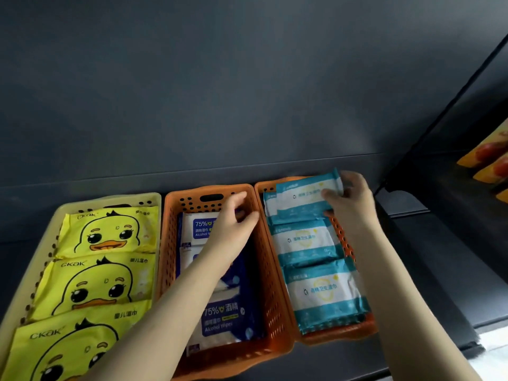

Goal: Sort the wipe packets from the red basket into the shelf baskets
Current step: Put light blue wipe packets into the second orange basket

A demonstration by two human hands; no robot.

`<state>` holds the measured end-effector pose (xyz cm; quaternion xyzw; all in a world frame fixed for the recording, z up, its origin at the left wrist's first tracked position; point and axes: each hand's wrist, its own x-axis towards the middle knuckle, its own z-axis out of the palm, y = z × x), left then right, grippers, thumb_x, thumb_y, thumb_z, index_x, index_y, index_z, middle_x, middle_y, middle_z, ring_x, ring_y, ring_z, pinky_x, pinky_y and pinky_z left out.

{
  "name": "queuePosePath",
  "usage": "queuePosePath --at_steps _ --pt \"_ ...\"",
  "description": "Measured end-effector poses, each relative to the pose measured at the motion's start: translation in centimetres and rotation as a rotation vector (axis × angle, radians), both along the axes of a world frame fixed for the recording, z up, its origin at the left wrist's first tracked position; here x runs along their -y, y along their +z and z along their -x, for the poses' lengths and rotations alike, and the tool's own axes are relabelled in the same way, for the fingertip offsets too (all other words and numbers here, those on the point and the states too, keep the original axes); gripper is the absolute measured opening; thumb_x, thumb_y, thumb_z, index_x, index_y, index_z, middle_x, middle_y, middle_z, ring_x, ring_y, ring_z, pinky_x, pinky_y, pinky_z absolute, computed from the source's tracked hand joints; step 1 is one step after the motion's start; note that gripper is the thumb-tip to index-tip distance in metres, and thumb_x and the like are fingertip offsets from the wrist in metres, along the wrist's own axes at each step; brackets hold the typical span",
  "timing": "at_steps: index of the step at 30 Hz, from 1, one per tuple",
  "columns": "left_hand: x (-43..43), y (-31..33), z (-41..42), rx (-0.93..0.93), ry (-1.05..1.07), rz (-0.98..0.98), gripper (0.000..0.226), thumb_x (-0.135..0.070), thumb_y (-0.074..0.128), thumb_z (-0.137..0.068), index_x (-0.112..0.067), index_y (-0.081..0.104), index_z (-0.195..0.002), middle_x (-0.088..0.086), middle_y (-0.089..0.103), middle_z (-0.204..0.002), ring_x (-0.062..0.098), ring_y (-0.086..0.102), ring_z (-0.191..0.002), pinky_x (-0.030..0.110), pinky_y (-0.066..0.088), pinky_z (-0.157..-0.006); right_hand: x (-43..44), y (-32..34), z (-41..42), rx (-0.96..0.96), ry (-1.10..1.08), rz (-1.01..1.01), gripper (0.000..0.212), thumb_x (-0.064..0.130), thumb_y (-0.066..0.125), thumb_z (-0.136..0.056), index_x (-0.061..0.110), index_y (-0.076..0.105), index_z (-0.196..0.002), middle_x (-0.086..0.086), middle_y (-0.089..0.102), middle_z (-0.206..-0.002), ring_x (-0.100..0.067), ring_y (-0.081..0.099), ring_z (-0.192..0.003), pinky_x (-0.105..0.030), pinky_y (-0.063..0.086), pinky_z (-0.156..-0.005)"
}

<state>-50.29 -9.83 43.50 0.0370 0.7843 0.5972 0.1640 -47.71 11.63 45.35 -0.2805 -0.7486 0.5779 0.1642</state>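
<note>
Three baskets stand side by side on a dark shelf. The cream basket (24, 276) on the left holds yellow duck packets (110, 232). The middle orange basket (170, 243) holds blue-and-white alcohol wipe packets (228, 314). My left hand (233, 224) hovers over its far end, fingers apart and holding nothing. The right orange basket (343, 334) holds teal-and-white packets (319, 290) in a row. My right hand (349, 199) grips the right edge of a teal-and-white packet (299, 196), tilted up over the far end of that basket. The red basket is out of view.
A dark grey back wall rises behind the baskets. To the right, a neighbouring shelf section shows yellow-orange product packs (492, 158) at the frame edge. Dark bare shelf surface (428, 270) lies right of the baskets.
</note>
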Motion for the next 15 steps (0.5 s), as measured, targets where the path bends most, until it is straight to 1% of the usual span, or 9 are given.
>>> queuePosePath --at_steps 1,3,5,7,8,10,12,15 --pt "0.1 -0.2 0.0 0.028 -0.021 0.028 0.054 -0.031 0.059 -0.095 -0.032 0.036 -0.144 -0.011 0.037 -0.150 0.006 0.037 -0.133 0.022 0.029 -0.099 0.1 -0.6 0.7 0.037 0.037 -0.037 0.047 0.007 0.066 -0.085 0.027 0.048 -0.124 -0.003 0.063 -0.113 -0.020 0.067 -0.092 -0.027 0.057 -0.058" --pt "0.1 -0.6 0.0 0.061 -0.076 0.082 0.060 -0.037 0.058 -0.094 -0.035 0.030 -0.148 -0.010 0.031 -0.154 0.010 0.031 -0.139 0.027 0.028 -0.103 0.6 -1.9 1.3 0.094 0.105 -0.178 0.056 0.016 0.070 -0.082 0.035 0.045 -0.129 0.004 0.062 -0.110 -0.020 0.066 -0.095 -0.037 0.059 -0.072" --pt "-0.1 -0.9 -0.1 0.044 -0.107 0.111 0.062 -0.039 0.057 -0.094 -0.037 0.027 -0.148 -0.010 0.028 -0.156 0.011 0.028 -0.142 0.031 0.027 -0.109 1.0 -2.6 1.2 0.097 0.166 -0.336 0.056 0.029 0.075 -0.081 0.032 0.048 -0.130 0.009 0.062 -0.110 -0.016 0.062 -0.102 -0.034 0.053 -0.084" --pt "-0.2 -1.1 -0.1 0.035 -0.107 0.114 0.062 -0.041 0.056 -0.094 -0.039 0.026 -0.148 -0.011 0.029 -0.156 0.011 0.029 -0.141 0.033 0.028 -0.110 1.1 -3.1 1.2 0.088 0.229 -0.430 0.061 0.042 0.077 -0.077 0.030 0.049 -0.130 0.011 0.058 -0.114 -0.013 0.056 -0.109 -0.032 0.049 -0.090" --pt "-0.1 -1.1 0.0 0.038 -0.107 0.119 0.062 -0.041 0.056 -0.094 -0.039 0.026 -0.148 -0.011 0.030 -0.155 0.010 0.029 -0.141 0.031 0.028 -0.109 1.2 -3.2 1.3 0.100 0.246 -0.489 0.063 0.046 0.077 -0.076 0.029 0.049 -0.130 0.011 0.055 -0.116 -0.016 0.053 -0.112 -0.033 0.047 -0.093" --pt "0.0 -1.2 0.2 0.043 -0.112 0.131 0.061 -0.040 0.057 -0.094 -0.038 0.028 -0.148 -0.011 0.031 -0.154 0.009 0.029 -0.141 0.026 0.027 -0.103 1.1 -3.7 1.5 0.144 0.240 -0.604 0.067 0.052 0.074 -0.076 0.029 0.047 -0.133 0.004 0.053 -0.125 -0.024 0.046 -0.122 -0.039 0.038 -0.102" --pt "0.1 -1.3 0.5 0.036 -0.112 0.128 0.062 -0.037 0.059 -0.093 -0.038 0.030 -0.147 -0.012 0.032 -0.154 0.007 0.029 -0.139 0.024 0.026 -0.101 1.3 -3.8 1.7 0.178 0.238 -0.601 0.068 0.051 0.073 -0.078 0.029 0.045 -0.136 -0.002 0.049 -0.134 -0.028 0.037 -0.130 -0.041 0.030 -0.107" --pt "0.2 -1.5 0.6 0.032 -0.111 0.119 0.063 -0.036 0.061 -0.092 -0.038 0.031 -0.147 -0.013 0.032 -0.153 0.004 0.029 -0.137 0.024 0.026 -0.101 1.9 -3.9 2.1 0.189 0.325 -0.586 0.062 0.045 0.068 -0.084 0.035 0.041 -0.139 0.002 0.045 -0.143 -0.024 0.029 -0.138 -0.040 0.018 -0.113"
